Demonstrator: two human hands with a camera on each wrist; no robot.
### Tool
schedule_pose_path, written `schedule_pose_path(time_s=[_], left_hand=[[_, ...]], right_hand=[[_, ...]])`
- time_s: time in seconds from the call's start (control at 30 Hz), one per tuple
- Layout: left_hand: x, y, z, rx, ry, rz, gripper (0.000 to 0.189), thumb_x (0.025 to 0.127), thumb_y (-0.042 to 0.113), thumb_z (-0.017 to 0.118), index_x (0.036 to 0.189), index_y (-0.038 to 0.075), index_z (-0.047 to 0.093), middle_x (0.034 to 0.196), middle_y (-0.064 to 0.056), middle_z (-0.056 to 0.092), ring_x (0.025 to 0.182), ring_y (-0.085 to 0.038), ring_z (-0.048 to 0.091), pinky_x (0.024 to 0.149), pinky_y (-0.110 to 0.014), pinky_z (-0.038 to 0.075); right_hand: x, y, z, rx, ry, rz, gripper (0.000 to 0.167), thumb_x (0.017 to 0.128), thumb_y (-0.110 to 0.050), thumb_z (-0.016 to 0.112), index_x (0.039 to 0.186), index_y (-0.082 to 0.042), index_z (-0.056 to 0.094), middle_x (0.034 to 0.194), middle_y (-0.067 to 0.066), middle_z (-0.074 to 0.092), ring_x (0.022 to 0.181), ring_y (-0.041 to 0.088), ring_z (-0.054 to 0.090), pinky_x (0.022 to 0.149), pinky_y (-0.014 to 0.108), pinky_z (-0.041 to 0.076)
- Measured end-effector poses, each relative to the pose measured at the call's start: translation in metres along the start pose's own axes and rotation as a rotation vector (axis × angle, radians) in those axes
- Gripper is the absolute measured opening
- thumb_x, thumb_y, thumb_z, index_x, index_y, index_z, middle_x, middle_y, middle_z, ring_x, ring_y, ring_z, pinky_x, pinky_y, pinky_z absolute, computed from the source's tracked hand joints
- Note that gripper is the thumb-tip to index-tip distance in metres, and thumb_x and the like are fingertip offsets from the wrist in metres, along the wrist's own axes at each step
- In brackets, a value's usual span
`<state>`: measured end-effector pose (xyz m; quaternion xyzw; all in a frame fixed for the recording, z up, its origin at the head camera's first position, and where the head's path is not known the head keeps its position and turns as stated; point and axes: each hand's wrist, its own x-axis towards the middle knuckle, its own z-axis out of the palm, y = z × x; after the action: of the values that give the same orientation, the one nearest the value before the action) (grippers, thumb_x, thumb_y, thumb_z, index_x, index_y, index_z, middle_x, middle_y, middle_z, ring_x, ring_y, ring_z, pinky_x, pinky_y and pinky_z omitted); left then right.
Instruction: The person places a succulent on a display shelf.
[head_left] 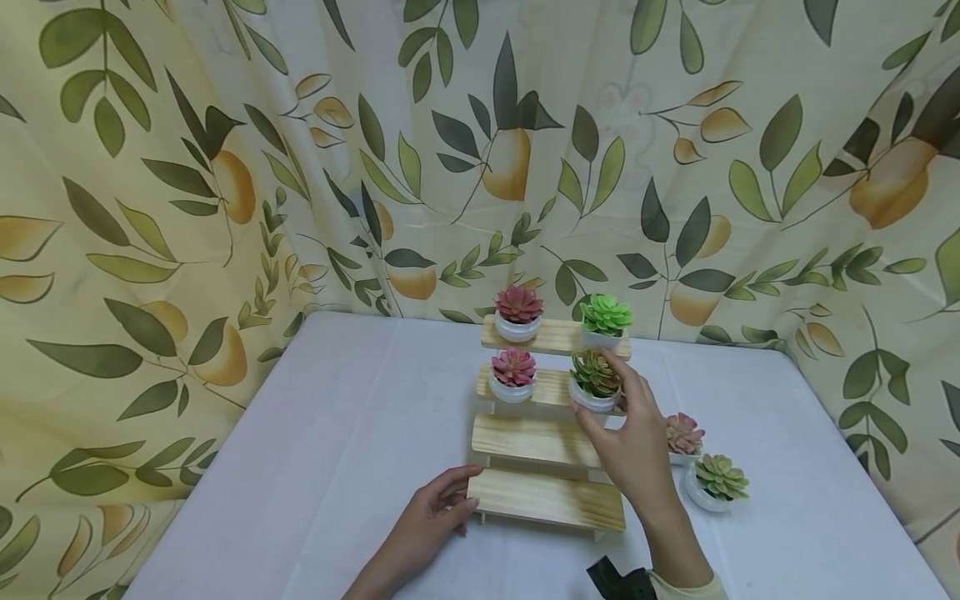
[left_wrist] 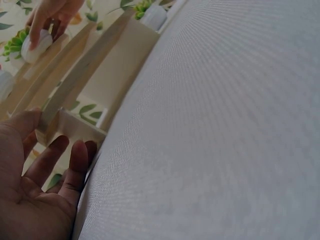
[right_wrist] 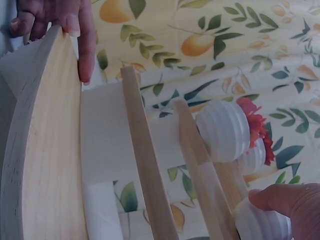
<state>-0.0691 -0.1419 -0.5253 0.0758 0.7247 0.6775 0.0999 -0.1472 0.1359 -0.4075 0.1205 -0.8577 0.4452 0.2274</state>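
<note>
A tiered stand with pale wooden shelves (head_left: pixel 536 437) rises in steps on the table. My right hand (head_left: pixel 637 442) grips a small succulent with reddish-green leaves in a white ribbed pot (head_left: pixel 594 398), at the right part of the second shelf from the back. In the right wrist view, the thumb lies against that pot (right_wrist: pixel 260 220). With thumb above and fingers below, my left hand (left_wrist: pixel 42 185) holds the left end of the lowest front shelf (head_left: pixel 543 498). A pink succulent (head_left: pixel 513 367) sits left on the same shelf as the gripped pot.
On the top shelf stand a dark red succulent (head_left: pixel 519 307) and a bright green one (head_left: pixel 606 317). Right of the stand, a dusty pink succulent (head_left: pixel 684 435) and a pale green one (head_left: pixel 720 479) are on the white tablecloth (head_left: pixel 360 433). A leaf-patterned curtain (head_left: pixel 300 167) hangs behind.
</note>
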Motion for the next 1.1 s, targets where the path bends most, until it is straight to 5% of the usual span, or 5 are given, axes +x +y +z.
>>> schedule_pose_path(time_s=[1.1], left_hand=[[-0.0011,0.0027,0.0000,-0.019,-0.015,0.026,0.045,0.103,0.023,0.068,0.146,0.019,0.057,0.113,-0.005,0.070,0.091,-0.023,0.063,0.071,-0.033,0.060]], right_hand=[[-0.0015,0.0010,-0.0073,0.008,-0.008,-0.038,0.089,0.083,-0.002,0.087,0.158,-0.013,0.041,0.147,0.016,0.050,0.129,0.037,0.051,0.093,0.054,0.051]])
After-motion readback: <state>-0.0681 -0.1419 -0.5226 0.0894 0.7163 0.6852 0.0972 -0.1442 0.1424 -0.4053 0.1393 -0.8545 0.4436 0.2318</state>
